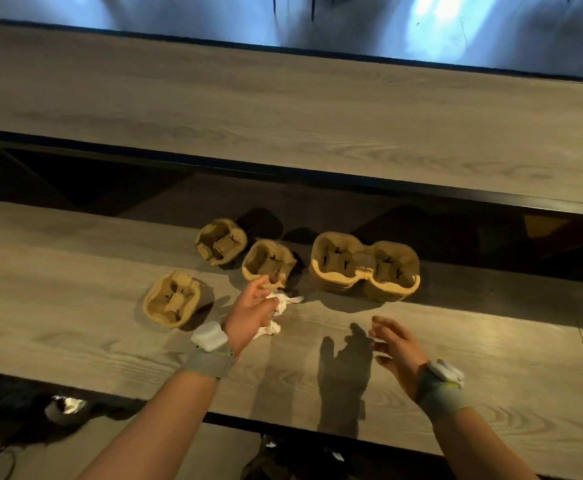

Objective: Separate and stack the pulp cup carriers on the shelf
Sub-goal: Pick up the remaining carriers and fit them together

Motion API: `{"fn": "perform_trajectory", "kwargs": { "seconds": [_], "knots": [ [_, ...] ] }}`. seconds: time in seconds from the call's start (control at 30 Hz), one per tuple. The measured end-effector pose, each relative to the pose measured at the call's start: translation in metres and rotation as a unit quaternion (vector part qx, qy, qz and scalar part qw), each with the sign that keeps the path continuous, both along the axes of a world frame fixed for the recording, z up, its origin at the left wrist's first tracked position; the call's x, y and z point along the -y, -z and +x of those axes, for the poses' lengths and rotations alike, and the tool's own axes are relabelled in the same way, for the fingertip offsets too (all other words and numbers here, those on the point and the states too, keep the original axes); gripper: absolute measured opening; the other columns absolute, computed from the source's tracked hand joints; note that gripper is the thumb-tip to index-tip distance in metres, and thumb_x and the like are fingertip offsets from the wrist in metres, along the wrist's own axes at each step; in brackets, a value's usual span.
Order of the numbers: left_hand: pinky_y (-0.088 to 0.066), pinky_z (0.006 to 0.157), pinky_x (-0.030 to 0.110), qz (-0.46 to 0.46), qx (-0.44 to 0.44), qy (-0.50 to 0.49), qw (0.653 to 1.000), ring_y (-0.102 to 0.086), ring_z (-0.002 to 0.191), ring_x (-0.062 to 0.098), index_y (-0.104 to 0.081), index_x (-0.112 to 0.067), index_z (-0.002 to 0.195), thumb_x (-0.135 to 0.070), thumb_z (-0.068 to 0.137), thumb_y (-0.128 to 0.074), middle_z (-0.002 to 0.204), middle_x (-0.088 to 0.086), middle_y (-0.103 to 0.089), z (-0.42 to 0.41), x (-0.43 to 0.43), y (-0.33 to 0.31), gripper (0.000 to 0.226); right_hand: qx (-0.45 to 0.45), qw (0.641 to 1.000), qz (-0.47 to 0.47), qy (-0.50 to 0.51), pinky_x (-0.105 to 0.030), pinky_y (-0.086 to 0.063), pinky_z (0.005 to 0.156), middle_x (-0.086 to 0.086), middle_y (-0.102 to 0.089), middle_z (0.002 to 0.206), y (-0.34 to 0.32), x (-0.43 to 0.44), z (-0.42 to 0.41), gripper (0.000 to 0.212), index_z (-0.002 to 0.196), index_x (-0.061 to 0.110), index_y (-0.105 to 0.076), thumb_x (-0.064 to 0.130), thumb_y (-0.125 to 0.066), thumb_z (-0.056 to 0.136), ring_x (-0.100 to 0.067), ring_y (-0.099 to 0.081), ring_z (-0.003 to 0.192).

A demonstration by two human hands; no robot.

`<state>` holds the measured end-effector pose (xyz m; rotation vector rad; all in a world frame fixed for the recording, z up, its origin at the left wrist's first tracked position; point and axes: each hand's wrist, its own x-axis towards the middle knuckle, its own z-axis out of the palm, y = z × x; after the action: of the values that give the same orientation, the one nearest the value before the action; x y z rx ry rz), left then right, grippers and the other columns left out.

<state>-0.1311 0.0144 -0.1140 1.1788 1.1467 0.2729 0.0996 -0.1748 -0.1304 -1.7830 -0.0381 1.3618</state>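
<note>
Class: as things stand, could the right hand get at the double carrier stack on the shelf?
Probably yes. The right hand hangs open and empty in front of the double carrier stack, and only bare shelf lies between them.

The near rim of the middle tan moulded-pulp single cup carrier [268, 260] is hidden behind the fingers of the left hand [251, 311]. That hand also covers part of the crumpled white paper scrap [284, 302], so contact cannot be told. The right hand [396, 344] is motion-blurred. Both forearms are cut off by the bottom edge. The small shiny object [64, 407] below the pale wood-grain shelf [75, 341] is too blurred to identify.
</note>
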Motion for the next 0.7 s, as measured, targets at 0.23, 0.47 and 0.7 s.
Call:
{"fn": "perform_trajectory", "kwargs": {
  "seconds": [0.23, 0.47, 0.7],
  "knots": [
    [-0.052, 0.078, 0.035, 0.055, -0.077, -0.080, 0.992, -0.060, 0.102, 0.018, -0.061, -0.042, 0.104, -0.021, 0.095, -0.056, 0.111, -0.001, -0.063, -0.083, -0.043, -0.002, 0.024, 0.073, 0.979, 0.023, -0.189, -0.038, -0.054, 0.085, 0.001, -0.065, 0.113, -0.008, -0.070, -0.059, 0.028, 0.123, 0.032, -0.060, 0.030, -0.059, 0.096, -0.021, -0.064, 0.100],
    [-0.049, 0.058, 0.028, 0.004, -0.017, -0.087, 0.996, -0.056, 0.060, 0.010, -0.051, -0.005, 0.135, -0.004, 0.101, -0.043, 0.088, 0.009, -0.051, -0.081, -0.108, 0.006, 0.036, 0.033, 0.975, 0.062, -0.211, -0.031, -0.046, 0.069, 0.002, -0.064, 0.115, 0.005, -0.144, -0.095, 0.032, 0.123, 0.039, -0.061, 0.025, -0.058, 0.095, -0.019, -0.060, 0.093],
    [-0.052, 0.064, 0.032, -0.166, -0.003, -0.208, 0.964, -0.058, 0.099, 0.022, -0.051, -0.019, 0.131, -0.028, 0.098, -0.052, 0.119, 0.000, -0.050, -0.045, -0.129, 0.023, 0.034, -0.031, 0.991, 0.059, -0.115, -0.035, -0.047, 0.075, 0.002, -0.068, 0.115, 0.022, -0.160, -0.103, 0.025, 0.115, 0.034, -0.066, 0.028, -0.062, 0.091, -0.023, -0.063, 0.104]
  ]
}}
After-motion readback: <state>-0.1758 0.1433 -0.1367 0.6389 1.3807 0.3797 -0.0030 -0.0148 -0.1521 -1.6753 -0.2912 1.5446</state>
